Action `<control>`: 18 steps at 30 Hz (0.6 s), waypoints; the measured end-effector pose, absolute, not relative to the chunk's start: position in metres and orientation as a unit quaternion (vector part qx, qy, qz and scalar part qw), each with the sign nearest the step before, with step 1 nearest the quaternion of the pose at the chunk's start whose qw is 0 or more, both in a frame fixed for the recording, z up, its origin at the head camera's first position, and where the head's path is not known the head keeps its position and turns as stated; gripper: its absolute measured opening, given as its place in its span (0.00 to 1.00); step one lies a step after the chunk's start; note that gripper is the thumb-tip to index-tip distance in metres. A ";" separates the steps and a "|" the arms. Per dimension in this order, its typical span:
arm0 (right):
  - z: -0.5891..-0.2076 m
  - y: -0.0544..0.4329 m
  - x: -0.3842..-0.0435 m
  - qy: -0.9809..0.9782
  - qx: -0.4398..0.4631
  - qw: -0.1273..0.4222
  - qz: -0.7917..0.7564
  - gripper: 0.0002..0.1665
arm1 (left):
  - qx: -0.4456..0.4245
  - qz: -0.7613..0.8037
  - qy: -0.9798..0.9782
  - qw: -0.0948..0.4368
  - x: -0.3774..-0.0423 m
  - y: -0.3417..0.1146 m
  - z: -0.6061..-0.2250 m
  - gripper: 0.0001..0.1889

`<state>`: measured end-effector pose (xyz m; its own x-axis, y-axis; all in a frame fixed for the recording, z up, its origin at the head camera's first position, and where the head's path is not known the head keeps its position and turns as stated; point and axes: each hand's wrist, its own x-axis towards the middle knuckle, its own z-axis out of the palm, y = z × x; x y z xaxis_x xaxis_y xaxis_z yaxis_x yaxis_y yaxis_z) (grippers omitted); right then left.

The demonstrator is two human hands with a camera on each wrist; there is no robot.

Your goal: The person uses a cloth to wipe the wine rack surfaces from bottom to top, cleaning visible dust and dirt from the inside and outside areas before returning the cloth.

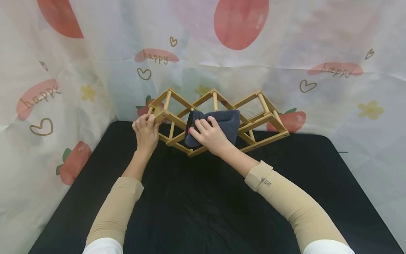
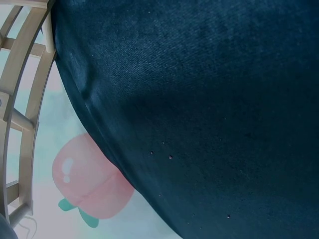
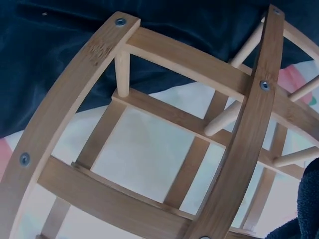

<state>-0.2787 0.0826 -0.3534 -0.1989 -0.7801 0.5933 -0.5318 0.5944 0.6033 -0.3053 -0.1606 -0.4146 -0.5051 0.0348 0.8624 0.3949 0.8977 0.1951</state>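
Observation:
A pale wooden lattice rack [image 1: 215,100], built of crossed slats and round pegs, stands spread out near the table's far edge. My left hand [image 1: 146,132] grips its left end, fingers over the upper corner. In front of the rack's middle, my right hand [image 1: 209,135] holds a dark blue fuzzy cloth item [image 1: 229,121] with a flat black strip at its left side; its exact kind is unclear. Some of that blue cloth [image 3: 309,204] enters the right wrist view at the lower right, beside the slats [image 3: 251,124]. The left wrist view catches the rack's slats [image 2: 22,50] at its left edge.
Black cloth covers the table [image 1: 196,204]. Close behind the rack hangs a white curtain [image 1: 279,46] printed with fruit, hearts and lettering; it also runs along both sides.

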 end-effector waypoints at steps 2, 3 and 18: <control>-0.354 0.083 -0.280 -0.757 0.434 0.472 -0.126 0.05 | -0.126 -0.188 -0.848 0.478 -0.305 -0.160 -0.414 0.22; -0.354 0.082 -0.280 -0.754 0.436 0.476 -0.121 0.04 | -0.125 -0.189 -0.849 0.478 -0.305 -0.160 -0.414 0.22; -0.368 0.072 -0.280 -0.723 0.481 0.494 -0.048 0.05 | -0.122 -0.195 -0.844 0.484 -0.305 -0.161 -0.414 0.21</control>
